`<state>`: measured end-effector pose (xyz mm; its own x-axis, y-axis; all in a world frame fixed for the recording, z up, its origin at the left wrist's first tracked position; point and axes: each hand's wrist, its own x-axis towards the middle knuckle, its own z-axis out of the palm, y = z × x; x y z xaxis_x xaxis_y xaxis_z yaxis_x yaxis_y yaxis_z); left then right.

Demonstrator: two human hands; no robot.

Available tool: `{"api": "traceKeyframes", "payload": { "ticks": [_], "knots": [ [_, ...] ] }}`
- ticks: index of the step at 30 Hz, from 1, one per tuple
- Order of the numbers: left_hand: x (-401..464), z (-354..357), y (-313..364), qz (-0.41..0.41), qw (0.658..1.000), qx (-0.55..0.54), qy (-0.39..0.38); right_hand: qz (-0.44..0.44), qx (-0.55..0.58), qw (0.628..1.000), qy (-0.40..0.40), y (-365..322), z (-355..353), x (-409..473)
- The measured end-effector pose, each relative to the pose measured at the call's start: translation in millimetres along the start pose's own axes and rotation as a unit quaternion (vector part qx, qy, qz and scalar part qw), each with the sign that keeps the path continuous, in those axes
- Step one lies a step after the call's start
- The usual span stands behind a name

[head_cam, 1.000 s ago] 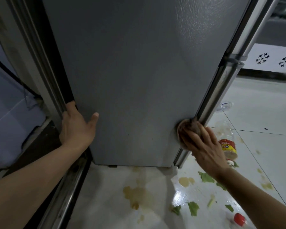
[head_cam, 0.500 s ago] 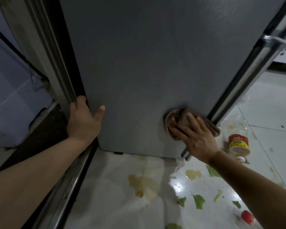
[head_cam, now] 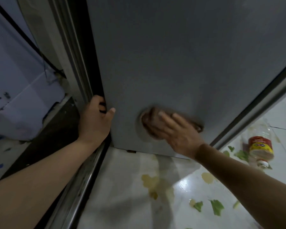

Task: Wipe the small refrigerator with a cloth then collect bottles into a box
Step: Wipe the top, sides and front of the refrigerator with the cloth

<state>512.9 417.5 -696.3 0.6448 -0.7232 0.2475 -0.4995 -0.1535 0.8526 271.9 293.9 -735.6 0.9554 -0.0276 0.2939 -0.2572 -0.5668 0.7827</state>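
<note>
**Grey fridge side, brown cloth pressed flat against it**

Pale blue sheeting (head_cam: 18, 100) lies well out beyond your left hand, on the far side of a dark strip of floor. Just beside that hand runs a metal rail (head_cam: 82, 184), slanting up alongside your forearm.

Your left hand (head_cam: 94, 123) grips the rear edge of the small refrigerator (head_cam: 180, 55): the fingers curl round the corner into the dark gap behind it, and the thumb lies out flat on the grey side panel, pointing toward your other hand.

Between your two hands there is only bare grey panel. The refrigerator stands upright, its long axis vertical, its bottom edge just below both wrists.

Your right hand (head_cam: 177, 133) presses the cloth (head_cam: 149, 119) against the panel, low down and near the bottom edge. The fingers are straight and slightly spread, pointing up and to your left; the palm lies on the cloth. The cloth is brown and bunched, blurred, with its length running sideways under your fingers and a tail showing past the knuckles on the right.

Right of that hand the chrome door trim (head_cam: 254, 103) runs diagonally. Beyond your right forearm a plastic bottle (head_cam: 259, 146) lies on its side on the white tiled floor (head_cam: 122, 204), cap end pointing toward you, red and yellow label up. Green leaf scraps (head_cam: 217, 207) and yellowish spills (head_cam: 155, 185) lie below your right arm.
</note>
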Motion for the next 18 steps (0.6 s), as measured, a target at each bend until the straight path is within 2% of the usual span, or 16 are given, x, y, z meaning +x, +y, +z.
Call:
{"api": "traceKeyframes", "payload": {
  "ticks": [2,3,5,7,12,14,16,18],
  "knots": [
    [0.8,-5.1,-2.1,0.008,1.000,-0.006,-0.017,-0.132,-0.019,0.988,-0.074,-21.1,5.1,-4.4],
    [0.8,-8.3,-3.7,0.016,0.999,-0.008,-0.032,-0.165,-0.014,0.981,-0.105,-27.4,2.6,-5.9],
    [0.7,-14.4,-8.4,0.030,0.997,-0.003,-0.069,-0.175,-0.003,0.978,-0.110,-28.8,-0.4,-3.2],
    [0.7,-19.7,-13.8,0.034,0.995,0.014,-0.096,-0.142,0.006,0.987,-0.075,-18.0,-5.7,7.7],
    [7.3,-26.0,-22.2,0.049,0.991,0.013,-0.126,0.030,0.045,0.998,0.036,7.2,-23.1,58.7],
    [9.1,-28.0,-25.1,0.055,0.989,0.009,-0.135,0.030,0.026,0.999,0.034,-3.2,-21.6,67.2],
    [10.2,-29.9,-27.2,0.059,0.988,0.009,-0.141,-0.068,-0.021,0.997,-0.010,-21.2,-17.3,69.1],
    [10.7,-31.8,-27.3,0.059,0.987,0.008,-0.146,-0.183,-0.057,0.978,-0.084,-37.9,-16.4,67.9]
  ]
}}
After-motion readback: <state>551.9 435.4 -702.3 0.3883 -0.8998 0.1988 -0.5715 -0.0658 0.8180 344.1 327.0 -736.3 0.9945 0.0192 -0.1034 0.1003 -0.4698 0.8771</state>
